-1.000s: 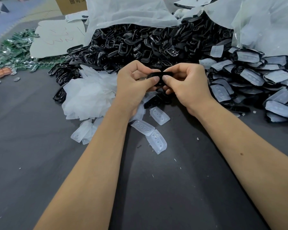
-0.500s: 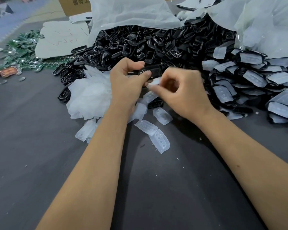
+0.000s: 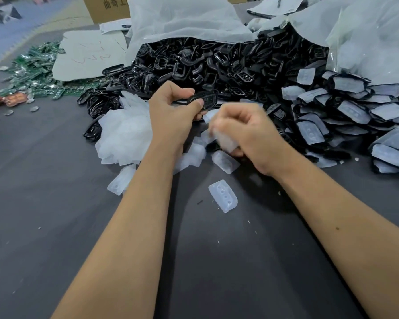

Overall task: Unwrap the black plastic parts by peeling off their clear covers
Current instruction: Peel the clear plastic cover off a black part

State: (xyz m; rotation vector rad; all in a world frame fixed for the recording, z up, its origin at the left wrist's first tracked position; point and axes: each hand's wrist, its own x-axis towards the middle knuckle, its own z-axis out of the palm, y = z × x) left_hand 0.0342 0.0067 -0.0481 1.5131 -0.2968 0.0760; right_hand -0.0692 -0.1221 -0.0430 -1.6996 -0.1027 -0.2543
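Your dark worktop fills the lower view and runs out past every edge. Across its far side lies a big heap of bare black parts, its back half hidden under a white plastic bag whose top is cut off by the frame. To your right, a second pile of black parts still in their clear covers spills from under another bag and continues beyond the right edge. On the far left, a white sheet partly overlies a scatter of green circuit boards, which are too small to read in detail. A cardboard box stands behind, only its lower part showing. A mound of peeled clear covers sits just beside your left forearm, partly hidden by it, and loose covers lie on the worktop near both wrists, one cover lying alone nearest you. Your left hand holds a bare black part raised over the pile, its grip pinching it between thumb and curled fingers. Your right hand is blurred; its fingers curl around a clear cover held just below and apart from that part, though exactly how the fingertips grip it is hard to make out.
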